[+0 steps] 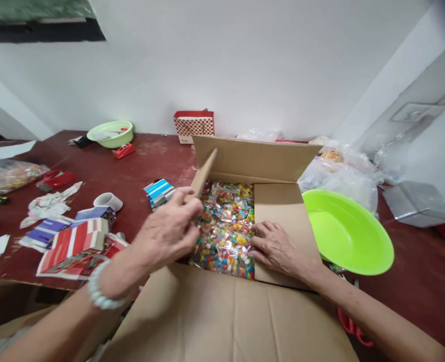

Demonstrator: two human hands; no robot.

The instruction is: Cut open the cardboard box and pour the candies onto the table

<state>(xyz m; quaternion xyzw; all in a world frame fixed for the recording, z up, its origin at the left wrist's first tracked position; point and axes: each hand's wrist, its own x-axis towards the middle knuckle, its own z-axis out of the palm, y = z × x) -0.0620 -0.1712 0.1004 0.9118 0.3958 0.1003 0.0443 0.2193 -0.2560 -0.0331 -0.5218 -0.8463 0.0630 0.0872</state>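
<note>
At box [245,311] left side, left hand [169,231] pinches left flap [204,173]; right hand [277,246] flat, fingers spread on right flap [282,211]. Fold L flap evenly over candy bags [226,226], w/ R held down.

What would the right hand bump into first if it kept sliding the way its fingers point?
The right hand lies on a folded-down flap, fingers pointing left. It would probably meet the clear bags of colourful candy first, at the flap's edge.

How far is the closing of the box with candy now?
Done: the cardboard box is full of candy bags, and the right hand presses the right flap flat. In hand: the left hand holds the left flap. Left: far and near flaps stand open.
</note>
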